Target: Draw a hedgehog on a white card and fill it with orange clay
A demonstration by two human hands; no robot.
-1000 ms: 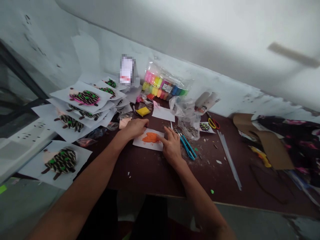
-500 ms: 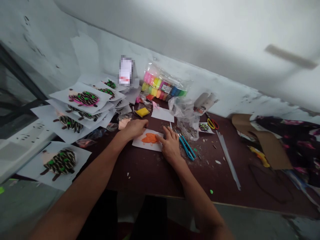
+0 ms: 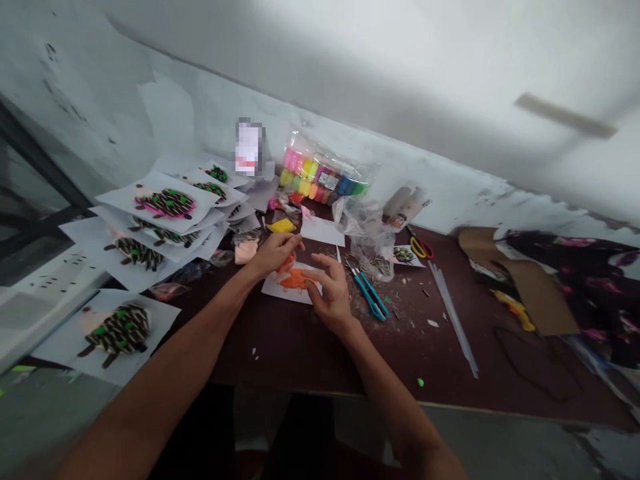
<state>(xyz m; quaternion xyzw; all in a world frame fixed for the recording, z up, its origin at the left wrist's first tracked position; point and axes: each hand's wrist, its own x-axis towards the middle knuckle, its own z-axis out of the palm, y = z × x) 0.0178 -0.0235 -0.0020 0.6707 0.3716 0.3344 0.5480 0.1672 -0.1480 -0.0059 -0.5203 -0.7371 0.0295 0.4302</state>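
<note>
A white sheet of paper (image 3: 273, 289) lies near the front of the table, bearing a flattened orange clay shape (image 3: 293, 280) with thin orange drawn lines below it. Over the paper's upper left, my left hand (image 3: 276, 253) is closed on a small clear packet with orange clay (image 3: 286, 265); its fingers partly hide it. My right hand (image 3: 331, 291) is at the paper's right side, fingers curved and apart. Its thumb and index finger are at the right end of the orange shape; whether they touch it I cannot tell.
Hedgehog pictures (image 3: 165, 202) on paper are piled at left. Behind are a yellow clay packet (image 3: 281, 226), a bag of coloured clays (image 3: 325, 179) and crumpled plastic (image 3: 367, 233). Blue-handled tools (image 3: 369, 293), scissors (image 3: 421, 247), clear sticks (image 3: 454, 320) and a yellow glue gun (image 3: 515, 309) lie at right.
My left hand has lifted from the paper's top edge and now has a clear packet with orange clay in it. My right hand's fingers have spread and risen slightly.
</note>
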